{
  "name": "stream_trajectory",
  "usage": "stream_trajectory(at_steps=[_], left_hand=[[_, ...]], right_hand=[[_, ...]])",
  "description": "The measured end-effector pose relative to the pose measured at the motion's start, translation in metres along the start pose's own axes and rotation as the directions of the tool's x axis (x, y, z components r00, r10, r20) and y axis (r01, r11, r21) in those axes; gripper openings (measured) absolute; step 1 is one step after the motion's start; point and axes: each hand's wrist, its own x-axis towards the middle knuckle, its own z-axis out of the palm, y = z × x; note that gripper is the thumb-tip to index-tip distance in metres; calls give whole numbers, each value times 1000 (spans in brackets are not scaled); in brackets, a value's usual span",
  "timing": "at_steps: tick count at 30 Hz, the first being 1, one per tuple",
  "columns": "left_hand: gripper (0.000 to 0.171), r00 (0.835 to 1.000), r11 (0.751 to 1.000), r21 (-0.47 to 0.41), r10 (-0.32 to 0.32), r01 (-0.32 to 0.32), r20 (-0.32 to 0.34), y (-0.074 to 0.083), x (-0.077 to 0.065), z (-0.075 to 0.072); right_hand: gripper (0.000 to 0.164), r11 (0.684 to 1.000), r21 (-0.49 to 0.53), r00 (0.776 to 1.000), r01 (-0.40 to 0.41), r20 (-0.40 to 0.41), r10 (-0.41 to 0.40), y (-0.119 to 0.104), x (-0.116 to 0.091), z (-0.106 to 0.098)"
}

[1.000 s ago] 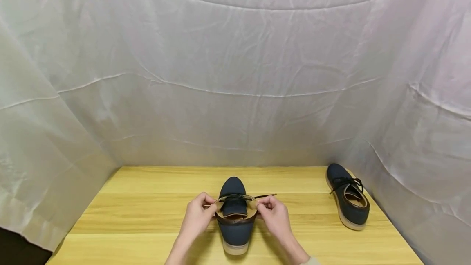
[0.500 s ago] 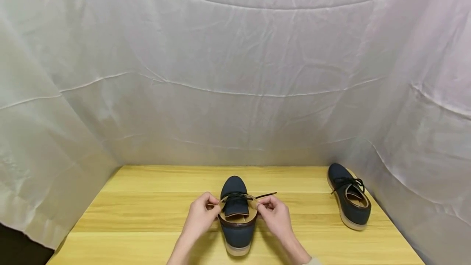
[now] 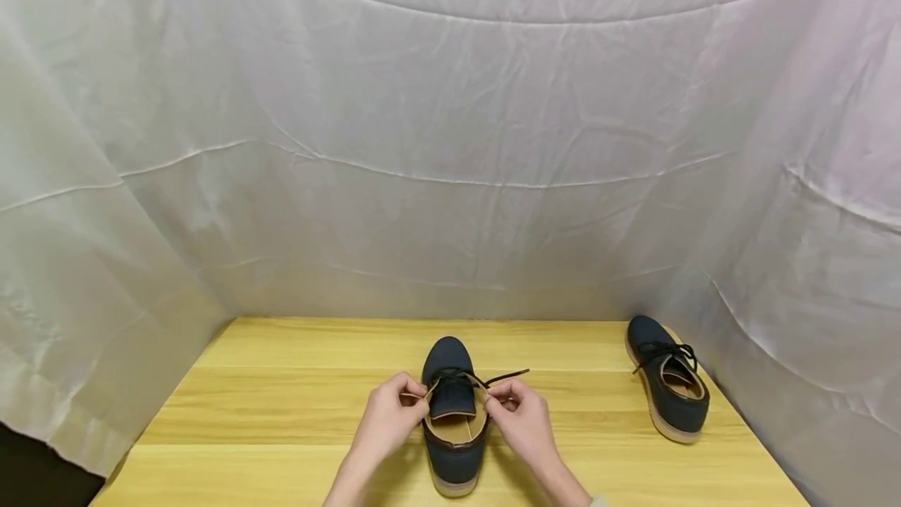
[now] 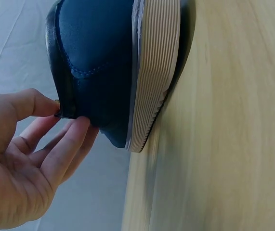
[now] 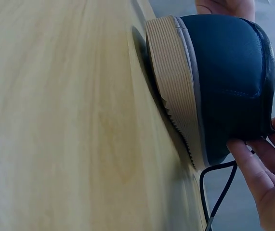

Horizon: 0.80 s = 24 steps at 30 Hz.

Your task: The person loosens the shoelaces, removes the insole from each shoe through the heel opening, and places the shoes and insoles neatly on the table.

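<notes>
Navy material covers the shoe [image 3: 453,399] lying between the two hands in the head view; left hand [image 3: 389,419] and right hand [image 3: 519,417] each pinch one side of it, seemingly adjusting the opening. Another shoe [image 3: 656,380] sits well beyond the right hand.

Left wrist view: thumb and fingers grip the dark collar [image 4: 66,77].

Right wrist view: black lace [image 5: 202,186] trails beside the pinching fingers; the next move probably calls for an even pull.

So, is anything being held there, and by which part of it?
Yes, the middle shoe: the left grip pinches the end of its left lacing flap, and the right grip pinches the end of its right lacing flap.
</notes>
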Motion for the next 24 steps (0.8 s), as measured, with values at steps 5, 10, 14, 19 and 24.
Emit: stream_trajectory(at_steps=[5, 10, 14, 19, 24], left_hand=[[13, 1000, 1000, -9, -1, 1, 7, 0, 0, 1], [11, 1000, 1000, -2, 2, -2, 22, 0, 0, 3], [10, 999, 1000, 13, 9, -10, 41, 0, 0, 3], [10, 998, 1000, 10, 18, -18, 67, -1, 1, 2], [12, 998, 1000, 0, 2, -2, 57, -2, 0, 2]], right_hand=[[11, 1000, 8, 1000, 9, 10, -9, -1, -2, 2], [11, 1000, 2, 999, 24, 28, -24, -1, -3, 4], [11, 997, -54, 998, 48, 39, -45, 0, -3, 5], [14, 987, -131, 995, 92, 48, -86, -2, -4, 8], [17, 985, -144, 994, 99, 56, -92, -4, -9, 7]])
